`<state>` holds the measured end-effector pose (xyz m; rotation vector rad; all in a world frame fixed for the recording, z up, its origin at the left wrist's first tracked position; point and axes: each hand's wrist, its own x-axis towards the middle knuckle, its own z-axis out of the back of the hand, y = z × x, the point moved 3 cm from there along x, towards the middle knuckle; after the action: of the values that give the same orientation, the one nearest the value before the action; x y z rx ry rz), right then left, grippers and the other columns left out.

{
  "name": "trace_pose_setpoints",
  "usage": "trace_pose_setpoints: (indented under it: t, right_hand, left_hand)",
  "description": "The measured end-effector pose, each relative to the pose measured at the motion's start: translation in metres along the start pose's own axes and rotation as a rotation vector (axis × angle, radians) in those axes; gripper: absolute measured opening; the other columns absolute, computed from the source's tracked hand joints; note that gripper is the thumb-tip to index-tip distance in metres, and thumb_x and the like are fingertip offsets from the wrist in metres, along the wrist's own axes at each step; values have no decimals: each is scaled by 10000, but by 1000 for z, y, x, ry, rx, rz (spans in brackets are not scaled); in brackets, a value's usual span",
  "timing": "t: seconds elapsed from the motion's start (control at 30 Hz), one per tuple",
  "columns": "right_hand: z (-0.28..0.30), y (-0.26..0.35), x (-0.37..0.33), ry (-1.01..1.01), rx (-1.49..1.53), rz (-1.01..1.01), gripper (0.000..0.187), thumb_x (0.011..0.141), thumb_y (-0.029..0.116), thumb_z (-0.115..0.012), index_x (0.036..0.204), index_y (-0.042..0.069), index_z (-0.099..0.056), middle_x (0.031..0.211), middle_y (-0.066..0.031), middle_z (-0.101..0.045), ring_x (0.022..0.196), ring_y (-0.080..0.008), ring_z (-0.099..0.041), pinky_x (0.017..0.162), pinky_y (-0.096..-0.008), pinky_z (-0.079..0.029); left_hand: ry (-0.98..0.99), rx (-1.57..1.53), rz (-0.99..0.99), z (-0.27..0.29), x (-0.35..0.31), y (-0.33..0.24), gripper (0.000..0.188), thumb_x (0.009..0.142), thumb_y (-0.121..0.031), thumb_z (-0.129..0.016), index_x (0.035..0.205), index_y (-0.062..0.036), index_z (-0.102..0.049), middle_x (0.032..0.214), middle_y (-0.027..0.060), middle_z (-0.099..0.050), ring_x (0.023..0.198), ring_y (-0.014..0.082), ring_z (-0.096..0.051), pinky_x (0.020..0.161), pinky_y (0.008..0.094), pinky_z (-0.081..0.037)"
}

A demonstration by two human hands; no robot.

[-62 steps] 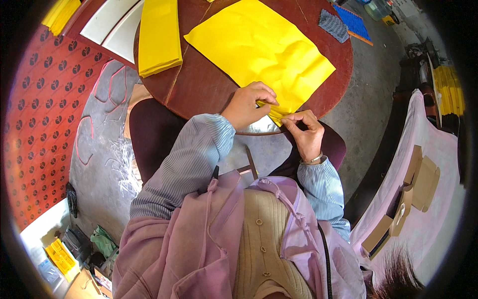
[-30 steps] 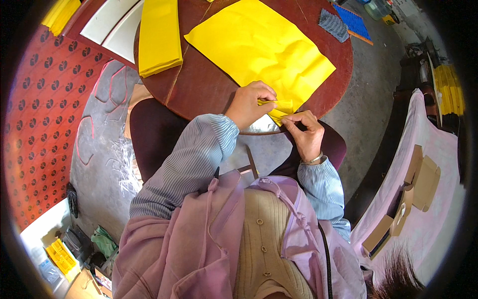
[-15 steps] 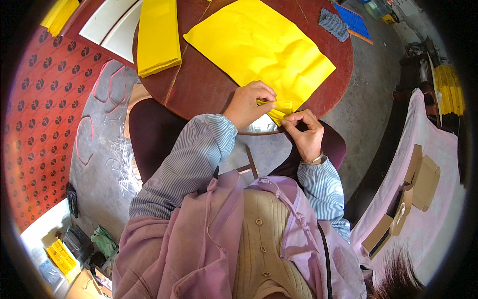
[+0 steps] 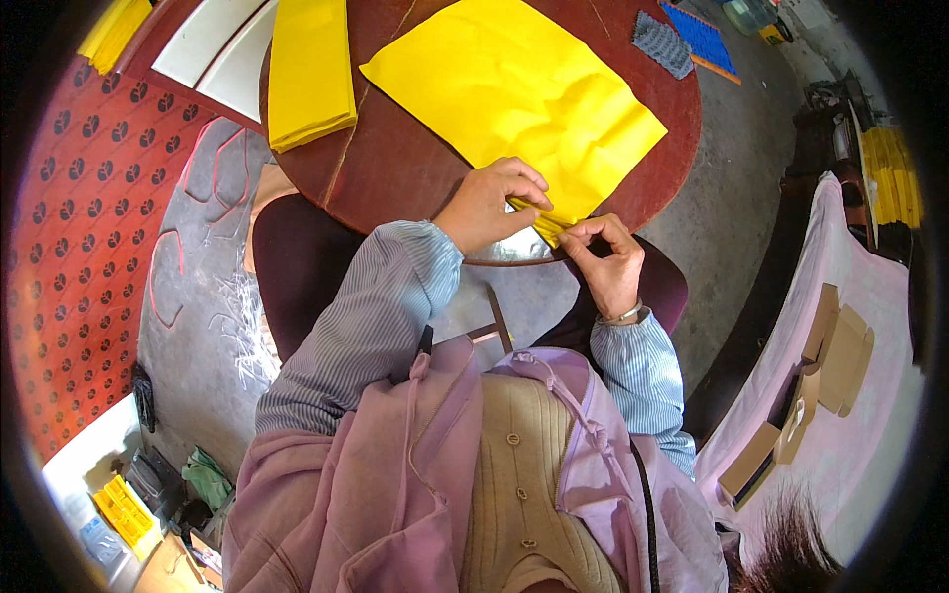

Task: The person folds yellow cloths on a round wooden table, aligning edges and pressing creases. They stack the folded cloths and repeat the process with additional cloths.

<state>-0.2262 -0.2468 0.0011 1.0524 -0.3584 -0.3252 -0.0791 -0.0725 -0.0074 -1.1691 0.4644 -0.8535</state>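
Observation:
A large, creased yellow sheet lies slantwise on the round table, its near corner gathered into narrow folds at the table's edge. My left hand curls over the left side of these folds, with bent fingers and thumb at the sheet. On the right, my right hand pinches the folded corner between thumb and forefinger. Part of the fold is hidden under my left fingers. A pale, shiny patch shows on the table edge between my hands.
The round red-brown table carries a stack of folded yellow sheets at left and a grey knitted cloth at far right. A dark seat is below. Flat opened cardboard boxes lie on pink cloth at right.
The small fold that stood up between my hands now lies flatter against the sheet. My left fingers have shifted slightly over it. My right hand keeps its pinch in nearly the same spot.

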Motion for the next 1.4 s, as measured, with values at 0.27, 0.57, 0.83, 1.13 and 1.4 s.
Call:
trace_pose_setpoints:
  t: [0.27,0.57,0.83,1.13,1.4]
  right_hand:
    - [-1,-1,0,-7,2,3,159,808,43,-903,884,31,-763,803,-35,-697,747,-138,-657,743,-290,-500]
    - [-1,0,0,-7,3,7,161,804,40,-905,885,34,-766,806,-33,-702,746,-138,-653,746,-291,-498]
    - [-1,2,0,-8,-9,25,156,803,34,-903,888,41,-772,804,-30,-703,741,-141,-648,766,-299,-482]
    - [-1,2,0,-18,-37,38,158,806,54,-907,888,41,-773,790,-34,-698,731,-149,-653,749,-301,-479]
    - [0,5,1,-16,7,52,121,839,21,-868,903,20,-765,825,-62,-697,711,-162,-653,750,-307,-503]
  left_hand:
    - [26,2,23,1,0,1,223,842,-45,-816,1055,-108,-839,1213,52,-719,1133,210,-701,945,316,-577]
    - [-11,42,-10,-3,0,1,206,822,-45,-830,1022,-96,-835,1186,63,-723,1127,232,-703,969,331,-576]
    - [-36,78,-33,-5,-2,1,196,802,-56,-849,994,-83,-824,1175,64,-721,1124,252,-697,981,353,-573]
    - [-79,111,-117,-9,-3,4,168,792,-98,-869,935,-68,-785,1166,62,-706,1108,265,-690,965,370,-568]
    - [-117,133,-106,-11,-3,2,160,813,-89,-867,941,-63,-775,1172,64,-702,1099,262,-695,967,368,-569]
